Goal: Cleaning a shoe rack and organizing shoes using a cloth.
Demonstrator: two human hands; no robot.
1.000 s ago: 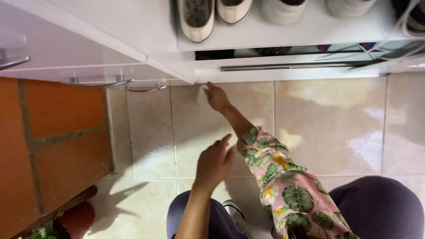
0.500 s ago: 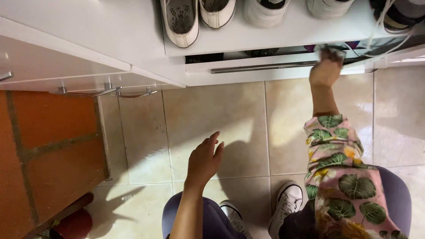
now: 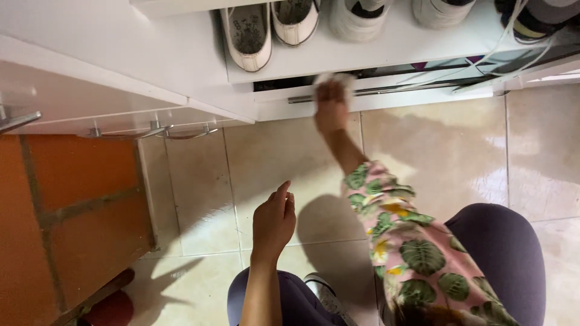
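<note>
Right hand (image 3: 330, 108) at top centre presses a white cloth (image 3: 334, 79) on the drawer (image 3: 386, 96); left hand (image 3: 273, 222), lower centre, hangs loosely spread

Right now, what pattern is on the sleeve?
Pink with green leaves and yellow flowers on the sleeve, seen in the head view.
</note>
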